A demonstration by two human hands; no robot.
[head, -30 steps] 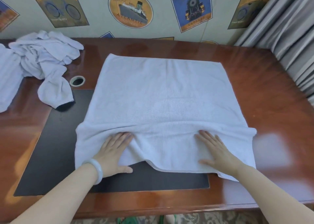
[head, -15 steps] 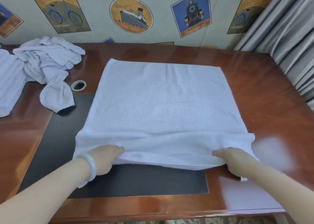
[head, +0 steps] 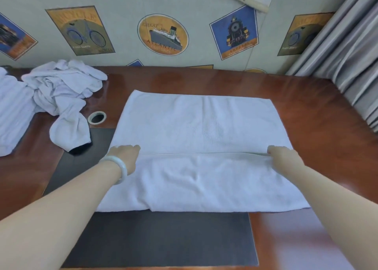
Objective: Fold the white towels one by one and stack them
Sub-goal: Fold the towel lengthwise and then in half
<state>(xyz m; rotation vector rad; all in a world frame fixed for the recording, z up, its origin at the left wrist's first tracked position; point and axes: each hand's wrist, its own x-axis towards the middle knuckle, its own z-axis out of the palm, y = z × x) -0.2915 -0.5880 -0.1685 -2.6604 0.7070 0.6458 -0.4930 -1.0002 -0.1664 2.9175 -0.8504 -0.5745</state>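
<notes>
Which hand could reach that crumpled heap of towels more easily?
Probably the left hand: the crumpled heap lies on its side of the table, while the right hand sits across the flat towel.

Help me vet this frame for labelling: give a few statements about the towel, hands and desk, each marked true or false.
1. The near part of the towel lies folded over onto its middle. True.
2. The left hand wears a bracelet at the wrist. True.
3. The right hand hangs clear of the towel. False: its fingers hold the folded edge at the towel's right side.
4. The pile of crumpled towels lies at the desk's right end. False: it lies at the far left.
5. A round hole in the desk sits between the pile and the towel. True.
</notes>
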